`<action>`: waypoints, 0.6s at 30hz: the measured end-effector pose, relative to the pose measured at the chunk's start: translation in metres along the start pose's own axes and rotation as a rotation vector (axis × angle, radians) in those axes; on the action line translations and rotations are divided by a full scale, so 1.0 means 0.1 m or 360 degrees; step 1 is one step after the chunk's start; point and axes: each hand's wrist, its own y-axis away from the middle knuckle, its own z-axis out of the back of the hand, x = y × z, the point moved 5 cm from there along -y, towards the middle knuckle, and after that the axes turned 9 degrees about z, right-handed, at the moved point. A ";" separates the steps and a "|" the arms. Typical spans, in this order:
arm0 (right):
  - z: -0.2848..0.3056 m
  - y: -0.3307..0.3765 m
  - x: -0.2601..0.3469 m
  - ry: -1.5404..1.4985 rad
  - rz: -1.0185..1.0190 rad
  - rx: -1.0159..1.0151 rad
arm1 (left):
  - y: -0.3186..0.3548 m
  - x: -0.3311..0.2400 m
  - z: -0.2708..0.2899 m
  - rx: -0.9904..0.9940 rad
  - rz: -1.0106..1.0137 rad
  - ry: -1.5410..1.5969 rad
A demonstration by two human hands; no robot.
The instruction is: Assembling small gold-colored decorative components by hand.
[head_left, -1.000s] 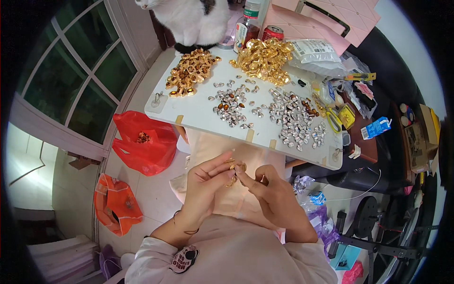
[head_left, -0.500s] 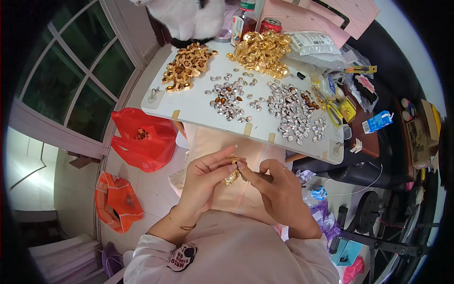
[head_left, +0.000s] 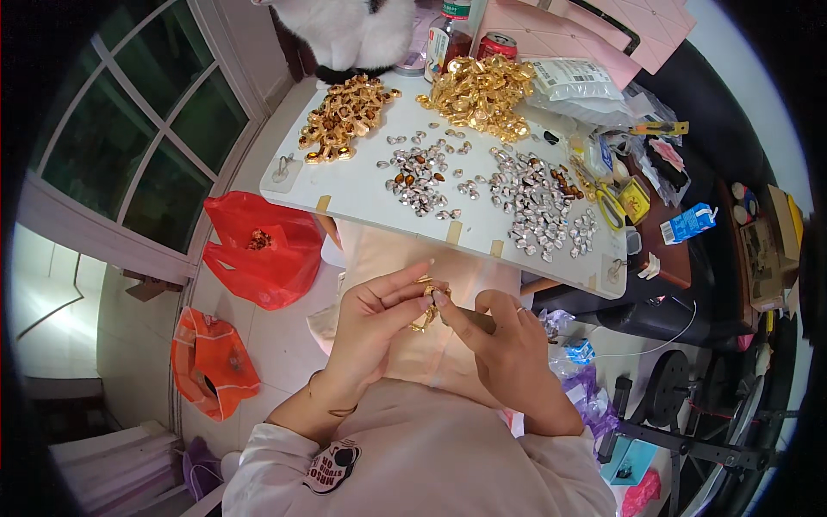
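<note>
My left hand [head_left: 379, 314] is closed on a small gold-coloured metal jewellery piece [head_left: 419, 327], pinched between thumb and fingers above my lap. My right hand [head_left: 504, 345] meets it from the other side, its fingertip pressed at the upper end of the piece. Under the curled right fingers a dull, brownish-olive object [head_left: 480, 322] shows in part; its kind is hidden. In front of both hands stands the white table [head_left: 379, 207], bearing silver faceted gems [head_left: 538, 207] and a smaller pile of silver and amber gems [head_left: 418, 181].
Gold metal pieces [head_left: 482, 95] are heaped at the back; gold pieces with dark stones [head_left: 345, 116] lie at the left, near a black-and-white cat [head_left: 366, 39]. Yellow-handled scissors [head_left: 611, 209] lie at the right. A red plastic bag [head_left: 267, 280] and an orange bag [head_left: 233, 345] sit on the floor.
The gold piece has turned slightly in my fingers and shows a narrower side. Both hands stay nearly in place; the cat's head dips a little.
</note>
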 end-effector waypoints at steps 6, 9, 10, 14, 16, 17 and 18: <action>0.06 0.02 -0.07 -0.0328 -0.0084 0.0434 | -0.01 0.06 0.04 0.0028 0.0067 -0.0039; 0.05 0.01 -0.14 -0.0503 -0.0111 0.0505 | -0.04 0.08 0.04 0.0065 0.0112 0.0011; 0.06 0.01 -0.16 -0.0582 -0.0123 0.0479 | -0.04 0.08 0.04 0.0089 0.0126 0.0043; 0.07 0.00 -0.16 -0.0624 -0.0176 0.0434 | -0.06 0.10 0.04 0.0073 0.0203 0.0057; 0.05 0.00 -0.16 -0.0652 -0.0189 0.0427 | -0.07 0.11 0.05 0.0098 0.0195 0.0071; 0.06 0.00 -0.18 -0.0654 -0.0190 0.0426 | -0.06 0.11 0.04 0.0097 0.0197 0.0069; 0.07 -0.01 -0.20 -0.0819 -0.0176 0.0369 | -0.05 0.09 0.02 0.0085 0.0202 0.0109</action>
